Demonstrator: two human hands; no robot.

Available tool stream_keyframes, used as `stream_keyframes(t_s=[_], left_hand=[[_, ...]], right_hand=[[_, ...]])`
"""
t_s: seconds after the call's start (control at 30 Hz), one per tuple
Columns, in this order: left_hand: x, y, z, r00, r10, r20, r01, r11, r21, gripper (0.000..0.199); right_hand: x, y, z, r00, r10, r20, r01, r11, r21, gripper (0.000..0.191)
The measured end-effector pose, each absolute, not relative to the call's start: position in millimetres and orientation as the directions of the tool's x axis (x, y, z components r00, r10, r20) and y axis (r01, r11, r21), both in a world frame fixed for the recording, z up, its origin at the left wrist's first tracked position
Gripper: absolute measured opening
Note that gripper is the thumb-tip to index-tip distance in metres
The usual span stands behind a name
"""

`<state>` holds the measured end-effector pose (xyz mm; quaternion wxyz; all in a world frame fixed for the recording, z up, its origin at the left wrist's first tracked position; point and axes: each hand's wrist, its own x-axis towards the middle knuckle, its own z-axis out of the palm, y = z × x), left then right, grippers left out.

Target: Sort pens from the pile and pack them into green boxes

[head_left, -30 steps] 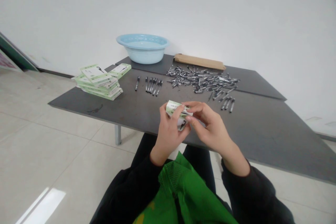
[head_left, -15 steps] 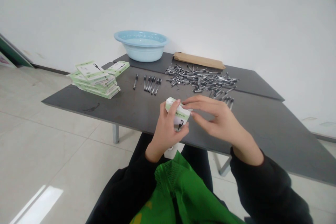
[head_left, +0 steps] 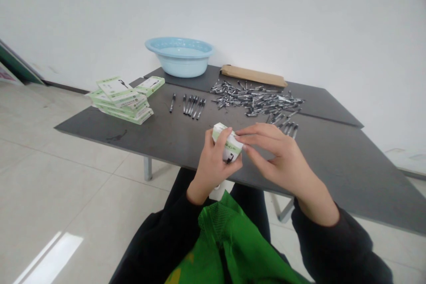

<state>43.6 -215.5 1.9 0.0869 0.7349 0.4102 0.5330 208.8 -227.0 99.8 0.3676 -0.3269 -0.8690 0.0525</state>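
Observation:
A small white and green box [head_left: 229, 145] with a pen picture is held over the near edge of the dark table. Wrapped round its left side is my left hand [head_left: 215, 159]. At its right end, the fingertips of my right hand [head_left: 271, 148] touch the box; whether they pinch a flap is too small to tell. Beyond the hands, several black-and-clear pens [head_left: 194, 106] lie in a row, with a single pen [head_left: 172, 102] to their left. A large pile of similar pens [head_left: 259, 100] spreads behind my right hand.
Several green and white boxes [head_left: 121, 102] are stacked unevenly at the table's left, another box [head_left: 151, 85] beside them. A light blue basin [head_left: 183, 64] and a brown cardboard piece [head_left: 253, 75] lie at the back of the grey table [head_left: 336, 164].
The box, still in my left hand, has tilted slightly, and my right hand's fingers have shifted a little at its right end. The view has moved slightly.

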Motion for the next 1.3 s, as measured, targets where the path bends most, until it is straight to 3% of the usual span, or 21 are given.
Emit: stream_keyframes(t_s=[0.23, 0.53, 0.77, 0.97, 1.1, 1.23, 1.3], left_hand=[[44, -218, 7, 0.146, 0.739, 0.658, 0.511, -0.626, 0.590, 0.072], [48, -213, 2, 0.110, 0.748, 0.654, 0.535, -0.600, 0.595, 0.077], [51, -213, -6, 0.045, 0.674, 0.738, 0.533, -0.641, 0.552, 0.070], [51, -214, -5, 0.039, 0.654, 0.755, 0.507, -0.665, 0.549, 0.062], [53, -210, -7, 0.041, 0.676, 0.736, 0.486, -0.657, 0.577, 0.076], [54, -210, -14, 0.058, 0.735, 0.676, 0.437, -0.628, 0.644, 0.098], [53, -212, -20, 0.069, 0.758, 0.649, 0.445, -0.605, 0.660, 0.099]], right_hand=[[210, -225, 107, -0.556, 0.580, 0.595, 0.608, 0.772, -0.184, 0.023], [205, -219, 89, -0.430, 0.560, 0.708, 0.596, 0.765, -0.243, 0.024], [204, -231, 94, -0.467, 0.589, 0.660, 0.600, 0.759, -0.252, 0.022], [203, -241, 95, -0.464, 0.643, 0.609, 0.581, 0.740, -0.339, 0.026], [203, -240, 89, -0.451, 0.705, 0.548, 0.544, 0.703, -0.457, 0.028], [189, -236, 58, -0.324, 0.824, 0.464, 0.534, 0.565, -0.629, 0.061], [180, -232, 38, -0.205, 0.859, 0.469, 0.526, 0.501, -0.687, 0.063]])
